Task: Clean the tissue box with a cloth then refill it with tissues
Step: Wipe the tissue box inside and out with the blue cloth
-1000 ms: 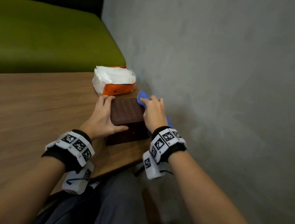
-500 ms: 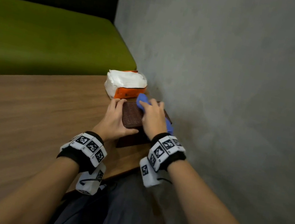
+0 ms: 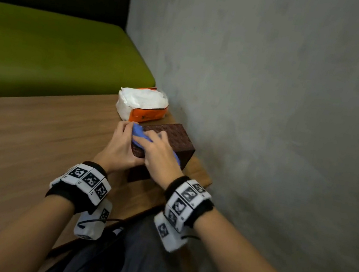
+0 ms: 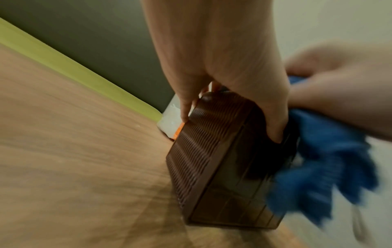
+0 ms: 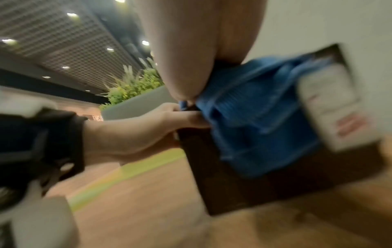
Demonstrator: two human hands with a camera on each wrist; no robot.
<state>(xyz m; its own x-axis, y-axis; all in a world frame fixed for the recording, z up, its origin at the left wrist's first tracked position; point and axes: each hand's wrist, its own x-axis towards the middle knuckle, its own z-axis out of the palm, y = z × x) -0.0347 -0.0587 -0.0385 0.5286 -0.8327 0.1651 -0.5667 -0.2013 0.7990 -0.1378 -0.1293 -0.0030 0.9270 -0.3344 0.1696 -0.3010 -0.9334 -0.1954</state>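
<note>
A brown ribbed tissue box (image 3: 174, 138) lies on the wooden table (image 3: 28, 145) by the wall. My left hand (image 3: 123, 140) grips its left side, fingers on the ribbed face and thumb on the near end; the left wrist view shows the box (image 4: 210, 159) under that hand (image 4: 222, 100). My right hand (image 3: 157, 142) holds a bunched blue cloth (image 3: 138, 132) down on the box top, beside the left fingers. The right wrist view, blurred, shows the cloth (image 5: 254, 117) draped over the dark box (image 5: 233, 188). An orange and white tissue pack (image 3: 142, 105) lies just behind the box.
A grey wall (image 3: 275, 104) runs close along the table's right side. A green bench seat (image 3: 44, 52) sits beyond the table's far edge. The near table edge (image 3: 135, 214) is just above my lap. Bare tabletop stretches to the left.
My right hand has slid the blue cloth across the box top from its far right corner to the left, up against the left fingers. The left hand keeps its grip.
</note>
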